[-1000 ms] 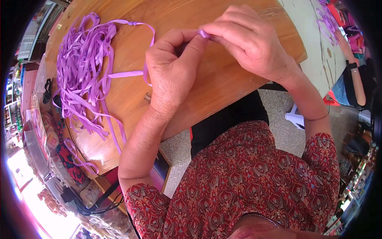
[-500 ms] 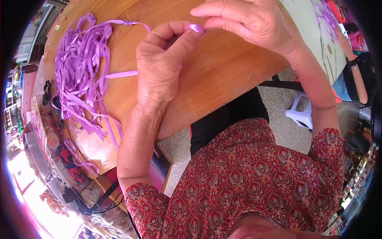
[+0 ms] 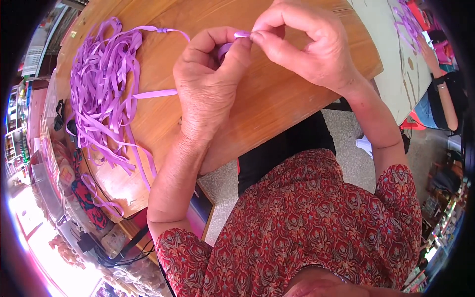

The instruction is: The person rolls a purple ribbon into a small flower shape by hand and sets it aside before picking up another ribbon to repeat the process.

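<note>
My left hand [image 3: 210, 74] is closed over the far part of the wooden table, pinching a purple ribbon [image 3: 242, 34] between thumb and forefinger. A bit of the ribbon forms a loop at the fingertips, and more of it shows inside the curled fingers. My right hand [image 3: 307, 47] meets it from the right, its thumb and forefinger pinched on the ribbon's end. A strip of ribbon runs from under my left hand to a large tangled heap of purple ribbon [image 3: 101, 84] at the left. Another strand with a small knot [image 3: 162, 30] passes behind the left hand.
The wooden table [image 3: 277, 104] reaches across the front. Beyond its right end stands a pale table [image 3: 396, 79] with more purple ribbon [image 3: 406, 27] and another person's arm [image 3: 448, 101]. Cables [image 3: 123, 257] and bagged goods lie at the lower left. A white stool [image 3: 364, 144] is partly hidden by my right arm.
My right hand has come down and closed its thumb and forefinger at the ribbon by my left fingertips. My left hand has shifted slightly right, still pinching.
</note>
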Demonstrator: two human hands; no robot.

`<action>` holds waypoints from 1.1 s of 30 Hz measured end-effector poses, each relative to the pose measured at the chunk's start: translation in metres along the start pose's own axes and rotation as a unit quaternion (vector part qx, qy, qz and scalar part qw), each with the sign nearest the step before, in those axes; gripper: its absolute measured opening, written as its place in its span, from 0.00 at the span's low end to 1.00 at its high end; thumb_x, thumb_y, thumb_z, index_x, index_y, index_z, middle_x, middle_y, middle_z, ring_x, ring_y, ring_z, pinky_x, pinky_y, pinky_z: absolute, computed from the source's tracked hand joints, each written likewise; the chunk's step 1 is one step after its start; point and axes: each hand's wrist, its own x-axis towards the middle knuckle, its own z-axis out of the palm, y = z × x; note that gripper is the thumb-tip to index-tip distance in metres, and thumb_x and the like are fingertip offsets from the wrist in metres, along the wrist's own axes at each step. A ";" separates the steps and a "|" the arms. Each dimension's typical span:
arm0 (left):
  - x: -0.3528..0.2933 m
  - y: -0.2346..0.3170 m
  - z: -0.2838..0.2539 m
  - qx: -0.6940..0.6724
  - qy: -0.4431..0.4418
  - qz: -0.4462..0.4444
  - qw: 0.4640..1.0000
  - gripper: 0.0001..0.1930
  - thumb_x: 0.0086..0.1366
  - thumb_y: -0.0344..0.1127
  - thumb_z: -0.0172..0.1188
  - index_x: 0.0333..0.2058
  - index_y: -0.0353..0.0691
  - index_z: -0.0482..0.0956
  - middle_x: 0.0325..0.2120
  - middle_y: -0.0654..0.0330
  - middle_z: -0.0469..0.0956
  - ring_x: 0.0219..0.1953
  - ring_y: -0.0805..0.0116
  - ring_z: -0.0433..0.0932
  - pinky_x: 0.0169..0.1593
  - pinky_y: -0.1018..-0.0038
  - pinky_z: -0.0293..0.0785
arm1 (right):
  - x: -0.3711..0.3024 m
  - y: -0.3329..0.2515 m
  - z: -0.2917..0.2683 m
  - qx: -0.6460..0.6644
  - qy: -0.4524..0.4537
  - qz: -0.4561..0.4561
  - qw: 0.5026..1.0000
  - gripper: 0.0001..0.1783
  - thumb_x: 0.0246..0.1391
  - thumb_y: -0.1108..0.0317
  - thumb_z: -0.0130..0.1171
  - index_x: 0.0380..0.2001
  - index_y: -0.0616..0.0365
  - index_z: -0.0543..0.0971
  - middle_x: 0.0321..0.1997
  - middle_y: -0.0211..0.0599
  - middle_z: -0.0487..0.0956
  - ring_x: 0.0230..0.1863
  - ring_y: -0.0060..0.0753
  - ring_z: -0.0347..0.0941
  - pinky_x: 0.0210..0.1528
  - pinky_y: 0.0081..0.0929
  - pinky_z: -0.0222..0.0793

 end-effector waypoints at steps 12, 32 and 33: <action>0.003 0.000 -0.005 -0.157 -0.072 -0.027 0.985 0.05 0.60 0.25 0.59 0.36 0.37 0.78 0.27 0.69 0.75 0.24 0.86 0.65 0.25 0.88 0.59 | -0.011 0.029 0.022 0.324 -0.022 0.280 0.903 0.05 0.52 0.73 0.56 0.32 0.63 0.78 0.28 0.29 0.78 0.30 0.17 0.73 0.32 0.18 0.67; 0.002 -0.003 -0.003 -0.127 -0.049 -0.067 0.988 0.05 0.59 0.25 0.60 0.35 0.37 0.78 0.26 0.69 0.76 0.22 0.86 0.65 0.23 0.88 0.57 | -0.013 0.023 0.005 0.086 0.018 -0.046 0.995 0.04 0.48 0.76 0.61 0.30 0.62 0.78 0.28 0.35 0.78 0.31 0.27 0.75 0.34 0.21 0.69; 0.002 -0.004 -0.005 -0.113 -0.063 -0.076 0.989 0.05 0.59 0.26 0.60 0.35 0.37 0.78 0.25 0.69 0.76 0.22 0.86 0.65 0.23 0.88 0.57 | -0.013 0.024 0.005 0.078 0.006 -0.053 0.996 0.04 0.48 0.76 0.61 0.30 0.62 0.78 0.28 0.34 0.78 0.30 0.27 0.75 0.34 0.21 0.69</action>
